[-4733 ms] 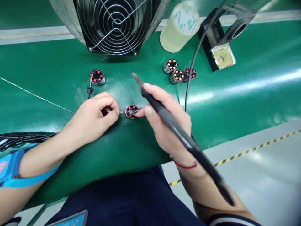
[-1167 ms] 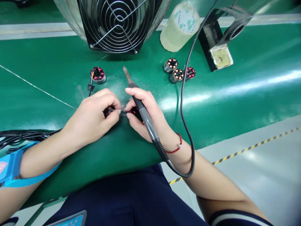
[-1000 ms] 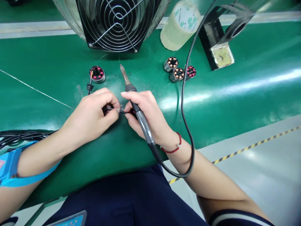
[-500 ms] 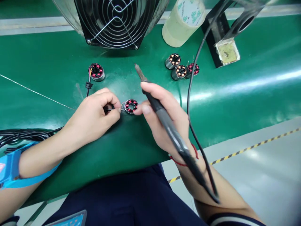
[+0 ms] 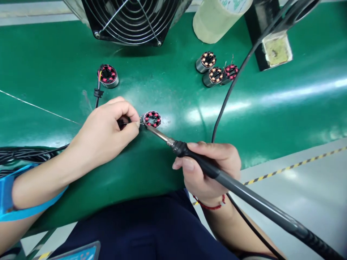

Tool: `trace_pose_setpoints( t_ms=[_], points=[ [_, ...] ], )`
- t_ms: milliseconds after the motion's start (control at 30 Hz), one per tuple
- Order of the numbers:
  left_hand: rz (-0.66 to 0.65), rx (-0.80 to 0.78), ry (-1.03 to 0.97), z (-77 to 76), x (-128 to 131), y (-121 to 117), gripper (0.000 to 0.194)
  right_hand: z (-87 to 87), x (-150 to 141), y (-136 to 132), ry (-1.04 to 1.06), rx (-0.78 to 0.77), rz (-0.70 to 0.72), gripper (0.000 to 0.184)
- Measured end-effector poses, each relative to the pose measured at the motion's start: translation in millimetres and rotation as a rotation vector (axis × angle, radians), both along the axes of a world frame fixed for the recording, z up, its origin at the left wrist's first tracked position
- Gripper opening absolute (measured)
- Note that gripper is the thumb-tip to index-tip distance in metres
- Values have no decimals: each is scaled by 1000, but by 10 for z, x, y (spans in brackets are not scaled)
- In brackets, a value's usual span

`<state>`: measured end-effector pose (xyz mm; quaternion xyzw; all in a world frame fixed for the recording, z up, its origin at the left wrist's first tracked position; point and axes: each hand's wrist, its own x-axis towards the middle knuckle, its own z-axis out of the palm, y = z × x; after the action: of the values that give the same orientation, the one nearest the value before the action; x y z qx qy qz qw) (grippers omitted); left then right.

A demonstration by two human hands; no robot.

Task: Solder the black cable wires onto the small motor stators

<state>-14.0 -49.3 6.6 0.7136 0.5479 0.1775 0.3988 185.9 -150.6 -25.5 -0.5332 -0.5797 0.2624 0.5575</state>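
My left hand (image 5: 110, 131) pinches the end of a black cable (image 5: 124, 123), its thin wire ends reaching the left edge of a small motor stator (image 5: 152, 119) with red windings. Held in my right hand (image 5: 213, 168) is a soldering iron (image 5: 200, 159), slanting up to the left. Its metal tip is at the stator's lower left edge, by the wire ends; whether it touches them I cannot tell. Up and to the left stands another red-wound stator (image 5: 108, 76) with coloured wires and a black cable.
A black fan (image 5: 130, 21) with a wire guard stands at the back, beside a roll of tape (image 5: 217, 21). Several stators (image 5: 213, 76) cluster right of centre. The iron's stand (image 5: 276, 50) holds a sponge. Coiled black cables (image 5: 29, 156) lie left, below a thin solder wire (image 5: 38, 105).
My right hand has moved down and right, off the stator. The soldering iron has swung so its tip comes to the stator's edge. My left hand keeps its pinch.
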Motion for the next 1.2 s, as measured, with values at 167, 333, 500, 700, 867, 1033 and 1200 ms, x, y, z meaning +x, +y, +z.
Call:
trace_pose_setpoints(
  t_ms=[167, 333, 500, 700, 867, 1033, 1200],
  points=[
    [-4, -1, -2, 0, -2, 2, 10, -7, -15, 15, 13, -19, 29, 24],
    [-12, 0, 11, 16, -3, 6, 12, -19, -14, -9, -2, -22, -12, 27],
    [-17, 14, 15, 24, 5, 6, 12, -18, -13, -2, -14, -27, 17, 24],
    [17, 25, 10, -2, 11, -3, 11, 33, -32, 72, 20, 25, -8, 21],
    [22, 18, 21, -13, 8, 1, 10, 97, 12, 195, -93, 89, 64, 21],
    [18, 23, 3, -10, -3, 8, 9, 198, 41, 342, -170, 46, 213, 36],
    [12, 12, -5, 6, -4, 17, 9, 319, -10, 618, -265, -76, 379, 31]
  ],
)
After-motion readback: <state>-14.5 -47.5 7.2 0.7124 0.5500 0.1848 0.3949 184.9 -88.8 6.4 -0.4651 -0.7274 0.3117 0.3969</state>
